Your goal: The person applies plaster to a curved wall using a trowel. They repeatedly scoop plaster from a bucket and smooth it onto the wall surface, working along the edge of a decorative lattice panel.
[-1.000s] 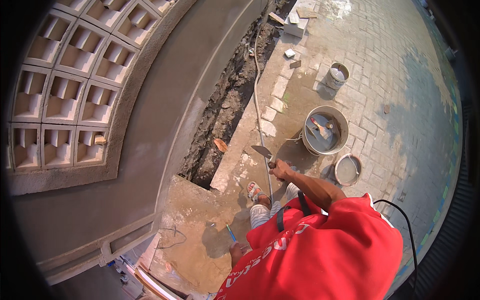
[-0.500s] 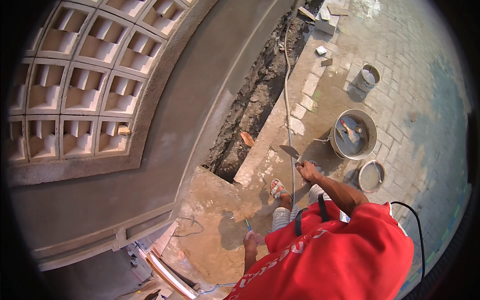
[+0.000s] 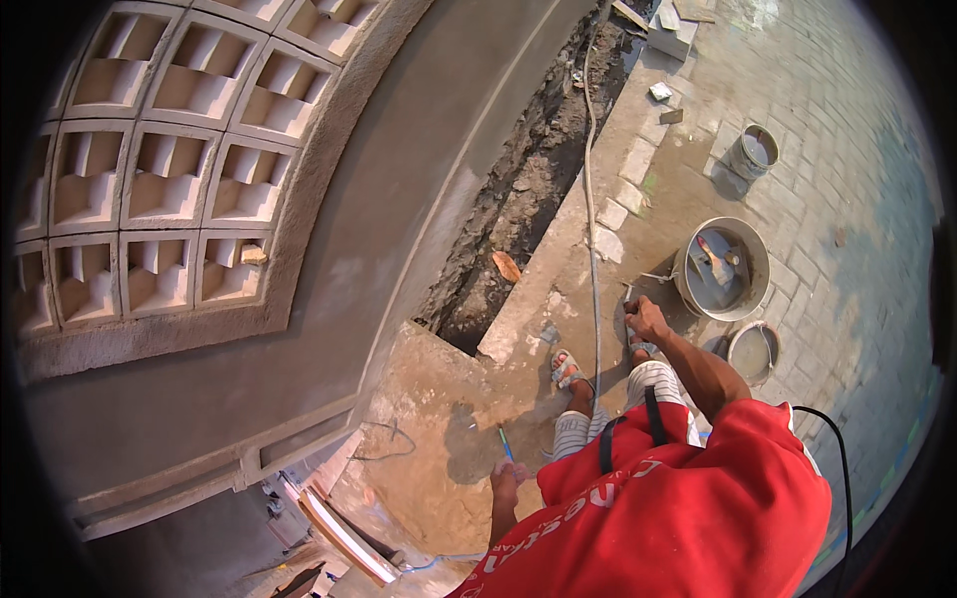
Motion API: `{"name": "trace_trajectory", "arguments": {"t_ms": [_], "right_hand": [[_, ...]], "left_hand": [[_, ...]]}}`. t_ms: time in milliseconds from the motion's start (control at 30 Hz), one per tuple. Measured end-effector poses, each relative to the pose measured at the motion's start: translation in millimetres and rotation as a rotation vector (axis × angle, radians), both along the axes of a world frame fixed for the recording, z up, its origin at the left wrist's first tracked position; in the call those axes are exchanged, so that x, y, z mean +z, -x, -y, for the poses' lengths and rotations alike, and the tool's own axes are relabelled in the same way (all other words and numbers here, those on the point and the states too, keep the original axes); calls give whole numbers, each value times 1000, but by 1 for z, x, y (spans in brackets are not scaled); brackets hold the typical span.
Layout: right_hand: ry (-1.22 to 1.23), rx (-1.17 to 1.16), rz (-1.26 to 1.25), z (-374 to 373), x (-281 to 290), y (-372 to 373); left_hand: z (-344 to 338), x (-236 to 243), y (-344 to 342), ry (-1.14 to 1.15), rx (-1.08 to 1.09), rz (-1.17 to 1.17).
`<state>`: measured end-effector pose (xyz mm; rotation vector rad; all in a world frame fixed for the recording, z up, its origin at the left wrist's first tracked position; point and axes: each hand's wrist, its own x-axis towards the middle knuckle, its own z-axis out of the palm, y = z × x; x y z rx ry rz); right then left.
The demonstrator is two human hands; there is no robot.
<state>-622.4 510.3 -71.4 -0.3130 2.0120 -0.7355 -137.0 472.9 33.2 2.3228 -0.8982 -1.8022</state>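
Observation:
My right hand (image 3: 646, 317) is closed around a trowel (image 3: 627, 293), whose blade is turned nearly edge-on and shows only as a thin sliver. It hovers above my foot, to the left of a large round bucket (image 3: 684, 281) of grey liquid with a red-handled brush (image 3: 712, 258) in it. Lower down, my left hand (image 3: 506, 476) grips a thin blue-green stick (image 3: 505, 443) that points up and away from me. What kind of tool this stick is, I cannot tell. The smoothly plastered grey wall (image 3: 399, 189) rises on the left.
Between wall and paving runs an open trench (image 3: 513, 234) with a brown leaf-like piece in it. A hose (image 3: 592, 199) lies along its edge, passing by my feet. A smaller bucket (image 3: 756, 151) stands farther off, another bucket (image 3: 754, 353) nearer. Pale blocks (image 3: 674, 40) sit at the back.
My right hand has moved slightly right with the trowel, and the blade has turned from its flat face to its edge. The left hand still holds the stick. The view has shifted a little.

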Motion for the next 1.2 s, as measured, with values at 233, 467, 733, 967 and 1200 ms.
{"name": "trace_trajectory", "arguments": {"t_ms": [233,467,733,967,1200], "right_hand": [[-21,16,30,7,-4,-9],[-11,71,-35,-2,-19,-17],[-73,20,96,-12,10,-18],[16,-43,16,-57,-74,-8],[-42,113,-129,-33,-35,-12]], "left_hand": [[5,1,9,44,37,-48],[-10,-16,2,18,-6,-31],[-24,-12,-1,-10,12,-46],[-23,-18,16,14,-4,-77],[-39,-23,9,70,56,-74]]}}
